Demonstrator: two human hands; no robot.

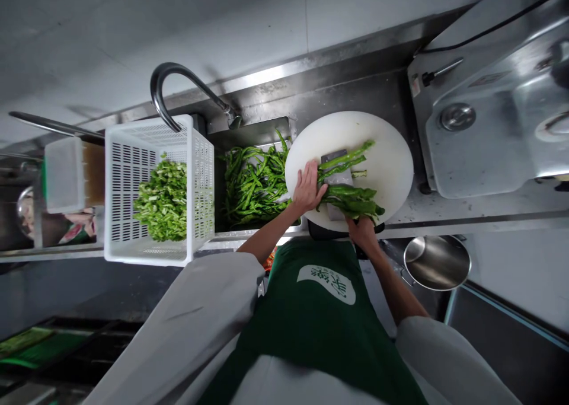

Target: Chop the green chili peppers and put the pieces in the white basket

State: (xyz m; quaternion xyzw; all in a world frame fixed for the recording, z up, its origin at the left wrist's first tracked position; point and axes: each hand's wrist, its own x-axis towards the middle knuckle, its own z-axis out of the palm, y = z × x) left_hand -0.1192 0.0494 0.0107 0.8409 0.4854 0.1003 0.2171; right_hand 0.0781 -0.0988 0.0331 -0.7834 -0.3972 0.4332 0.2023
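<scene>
Steel desk [444, 212] is cut off on both sides. Round white cutting board [391, 156] sits on it. Green peppers [351, 194] lie mid-board and mostly hide a cleaver blade [334, 159]. Left hand [306, 188] is at the board's left edge, grip flat and open on the pepper ends. Right hand [362, 232] is at the board's near edge, grip hidden, cannot tell. Apron [311, 334] logo is unreadable.

Cutting board [386, 156]: white plastic, matt, smooth. Cleaver [334, 158]: dull grey metal blade. Long peppers [355, 197]: glossy green skin. Basket [128, 174]: white plastic, slotted walls, slight sheen. Faucet [178, 85]: polished metal, mirror gloss. Counter [355, 91]: brushed stainless steel, streaky reflections. Machine housing [489, 132]: brushed steel, satin. Bowl [438, 262]: shiny metal. Apron [311, 322]: green cloth, matt, white print. Sleeves [200, 322]: white cloth, matt. Wall [222, 19]: pale smooth tile, faint sheen.
</scene>
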